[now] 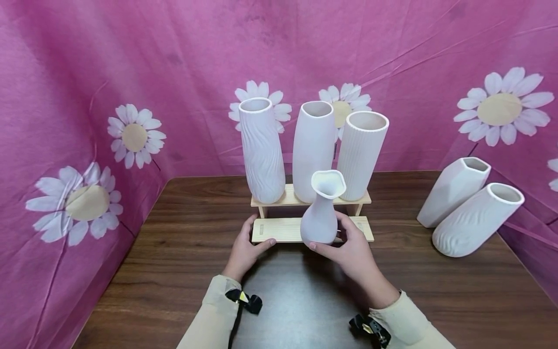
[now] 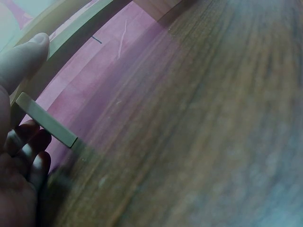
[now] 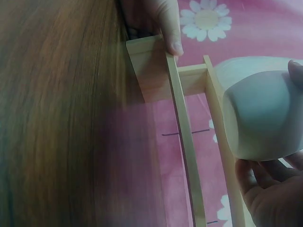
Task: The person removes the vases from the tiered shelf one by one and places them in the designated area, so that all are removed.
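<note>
My right hand [image 1: 355, 249] holds a small white vase [image 1: 320, 223] with a narrow neck and wavy flared mouth, thumb at its front and fingers on its right side. The vase is upright over the lower step of a two-tier wooden stand [image 1: 279, 230]; in the right wrist view its base [image 3: 265, 118] is off that step. My left hand [image 1: 245, 249] grips the left end of the lower step, its thumb on the front edge. On the upper step stand three tall white vases: a wavy-ribbed one [image 1: 263, 155], a smooth one [image 1: 311, 150] and a vertically ribbed one [image 1: 362, 155].
To the right on the brown wooden table [image 1: 183, 271] stand two more white vases, one faceted [image 1: 451, 194] and one with curved grooves [image 1: 475, 223]. A pink cloth [image 1: 196, 63] printed with daisies hangs behind the table and along its sides.
</note>
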`<act>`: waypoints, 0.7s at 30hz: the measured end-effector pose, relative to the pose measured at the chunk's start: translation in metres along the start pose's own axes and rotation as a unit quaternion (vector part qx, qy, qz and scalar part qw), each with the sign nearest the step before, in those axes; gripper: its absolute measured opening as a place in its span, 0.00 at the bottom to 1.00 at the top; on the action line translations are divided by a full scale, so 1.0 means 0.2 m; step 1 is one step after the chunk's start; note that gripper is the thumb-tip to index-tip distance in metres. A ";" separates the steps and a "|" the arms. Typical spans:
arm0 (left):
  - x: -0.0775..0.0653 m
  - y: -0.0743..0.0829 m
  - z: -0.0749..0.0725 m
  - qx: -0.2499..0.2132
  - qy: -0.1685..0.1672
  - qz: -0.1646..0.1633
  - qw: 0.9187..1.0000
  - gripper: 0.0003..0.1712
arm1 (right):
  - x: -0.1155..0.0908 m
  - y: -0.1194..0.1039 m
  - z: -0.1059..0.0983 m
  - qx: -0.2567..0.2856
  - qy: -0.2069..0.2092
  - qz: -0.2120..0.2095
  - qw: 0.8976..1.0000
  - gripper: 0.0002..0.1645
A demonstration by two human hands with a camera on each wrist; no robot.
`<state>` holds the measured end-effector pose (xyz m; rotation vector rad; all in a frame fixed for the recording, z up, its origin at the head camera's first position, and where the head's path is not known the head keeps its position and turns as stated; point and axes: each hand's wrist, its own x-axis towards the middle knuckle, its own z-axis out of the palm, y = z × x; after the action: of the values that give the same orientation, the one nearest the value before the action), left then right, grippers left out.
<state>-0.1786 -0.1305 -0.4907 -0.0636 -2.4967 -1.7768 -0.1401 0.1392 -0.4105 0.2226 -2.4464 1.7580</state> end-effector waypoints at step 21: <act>0.00 -0.01 0.00 -0.006 0.000 0.002 1.000 0.54 | -0.10 0.03 -0.15 -0.050 0.040 0.019 0.998 0.45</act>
<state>-0.1790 -0.1305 -0.4932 -0.0706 -2.4845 -1.7905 -0.1206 0.1707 -0.4113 0.0963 -2.4889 1.6200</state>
